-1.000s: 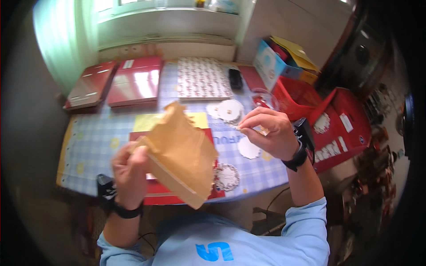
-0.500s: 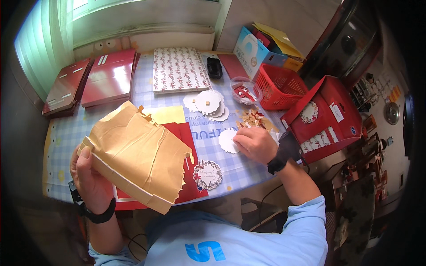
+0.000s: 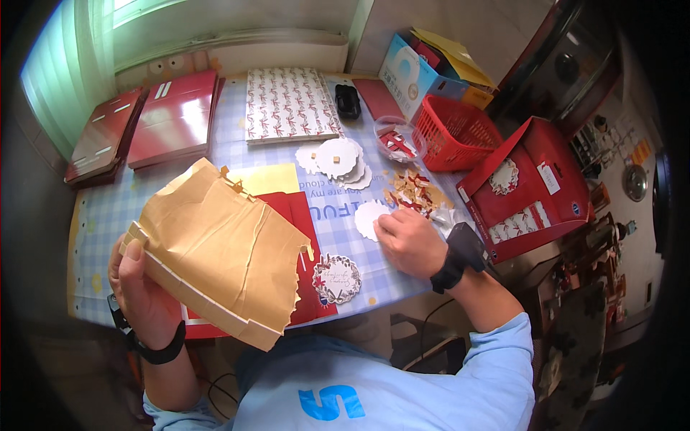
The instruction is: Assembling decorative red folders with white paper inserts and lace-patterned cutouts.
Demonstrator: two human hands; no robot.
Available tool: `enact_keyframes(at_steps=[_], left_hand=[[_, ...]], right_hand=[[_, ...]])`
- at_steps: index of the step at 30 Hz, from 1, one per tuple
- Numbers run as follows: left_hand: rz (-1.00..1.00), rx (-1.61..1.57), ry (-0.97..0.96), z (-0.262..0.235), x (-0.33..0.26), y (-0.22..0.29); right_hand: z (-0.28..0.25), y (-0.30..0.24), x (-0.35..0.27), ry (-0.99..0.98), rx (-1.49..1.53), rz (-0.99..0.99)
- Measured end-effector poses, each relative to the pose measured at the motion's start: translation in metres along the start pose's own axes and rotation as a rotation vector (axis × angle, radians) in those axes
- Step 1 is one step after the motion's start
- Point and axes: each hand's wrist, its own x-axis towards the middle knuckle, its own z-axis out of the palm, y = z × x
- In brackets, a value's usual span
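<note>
My left hand (image 3: 140, 287) is closed on the lower left edge of a large sheet of brown paper (image 3: 223, 248). The sheet is creased, ragged along its right side, and bears a pale strip along its near edge. My right hand (image 3: 410, 241) has its fingers drawn together at the right edge of a white scalloped paper tag (image 3: 369, 220) lying on the table; anything between the fingertips is hidden. Between my hands lies a round tag with a printed wreath (image 3: 336, 279). Under the brown sheet, red card (image 3: 305, 248) partly shows.
Scalloped tags (image 3: 338, 158), some with small tan squares, lie beyond my right hand. Paper scraps (image 3: 415, 192), a clear tub (image 3: 397, 138), a red basket (image 3: 460, 133) and a red box (image 3: 525, 190) stand right. Red folded stacks (image 3: 172, 118) and patterned sheets (image 3: 289, 104) line the back.
My right hand has moved slightly toward me, its fingers still at the edge of the white tag. The left hand and brown sheet are nearly unchanged. The whole view has shifted a little.
</note>
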Motion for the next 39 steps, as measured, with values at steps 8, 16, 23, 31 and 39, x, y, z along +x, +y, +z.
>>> enact_keyframes(at_steps=[8, 16, 23, 31, 39], left_hand=[[-0.025, 0.008, -0.028, 0.0, -0.003, 0.003], [-0.011, 0.004, -0.018, 0.003, -0.004, 0.005], [-0.01, 0.017, -0.043, -0.003, -0.003, 0.007], [-0.017, -0.012, -0.041, -0.004, -0.001, 0.006], [-0.042, 0.004, -0.084, -0.008, -0.003, 0.002]], right_hand=[[-0.017, 0.02, 0.0, -0.047, 0.722, 0.545], [-0.017, 0.044, 0.031, -0.283, 0.42, 0.191], [-0.019, 0.047, 0.042, -0.383, 0.383, 0.189], [-0.015, 0.055, 0.057, -0.382, 0.488, 0.28], [0.014, 0.078, 0.109, 0.121, 0.817, 0.766]])
